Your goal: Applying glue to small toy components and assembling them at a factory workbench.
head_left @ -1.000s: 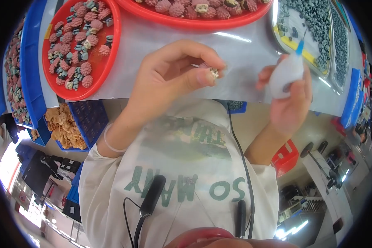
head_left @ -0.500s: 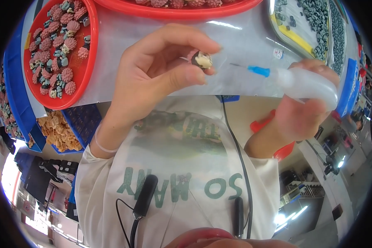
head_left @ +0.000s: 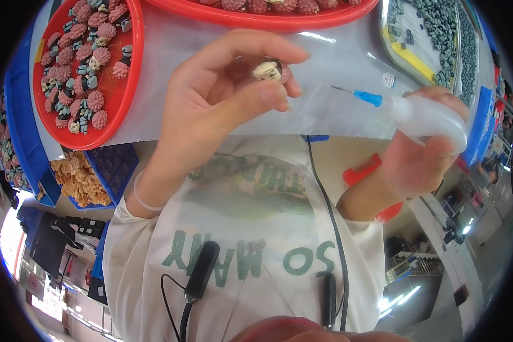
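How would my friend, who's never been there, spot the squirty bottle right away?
Start at the grey tabletop, then go to the right hand by its near edge. That hand holds a cloudy-white, rounded bottle. Unlike the small cream-and-dark piece in the left hand, the bottle ends in a bright blue nozzle with a thin needle pointing left.

This looks like a workshop for handwork on small pieces in bulk: red trays [head_left: 135,62] of little pink pieces at the upper left and top, a tray [head_left: 386,41] of dark bits at the upper right, a needle-tipped squeeze bottle [head_left: 428,117] right of centre, a blue crate [head_left: 117,174] at the left, strip lights [head_left: 408,294] lower right.
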A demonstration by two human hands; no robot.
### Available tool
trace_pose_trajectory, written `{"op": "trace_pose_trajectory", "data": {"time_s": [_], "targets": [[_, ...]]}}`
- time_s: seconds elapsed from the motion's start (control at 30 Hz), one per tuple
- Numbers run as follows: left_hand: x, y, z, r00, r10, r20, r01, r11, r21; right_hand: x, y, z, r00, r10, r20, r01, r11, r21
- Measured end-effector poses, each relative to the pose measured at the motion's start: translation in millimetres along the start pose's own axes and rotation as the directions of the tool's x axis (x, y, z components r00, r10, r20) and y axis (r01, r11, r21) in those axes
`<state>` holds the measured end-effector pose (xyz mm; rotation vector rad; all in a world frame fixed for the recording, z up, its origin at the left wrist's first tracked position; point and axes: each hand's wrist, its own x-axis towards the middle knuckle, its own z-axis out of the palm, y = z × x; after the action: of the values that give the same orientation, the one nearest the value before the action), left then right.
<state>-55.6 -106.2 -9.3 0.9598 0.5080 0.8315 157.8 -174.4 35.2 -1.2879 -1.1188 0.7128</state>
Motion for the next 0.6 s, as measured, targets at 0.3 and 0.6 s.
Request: {"op": "trace_pose_trajectory", "data": {"time_s": [0.3,0.6], "targets": [[2,-4,0,0.998,-0.001,-0.058,-0.004,0.997,-0.074,-2,4,-11,0.985,-0.053,0.166,0.038,0.995,0.090],[2,-4,0,0.999,-0.004,-0.051,0.000,0.996,-0.087,-1,-1,-4,0.985,-0.096,0.143,0.115,0.985,-0.129]]}}
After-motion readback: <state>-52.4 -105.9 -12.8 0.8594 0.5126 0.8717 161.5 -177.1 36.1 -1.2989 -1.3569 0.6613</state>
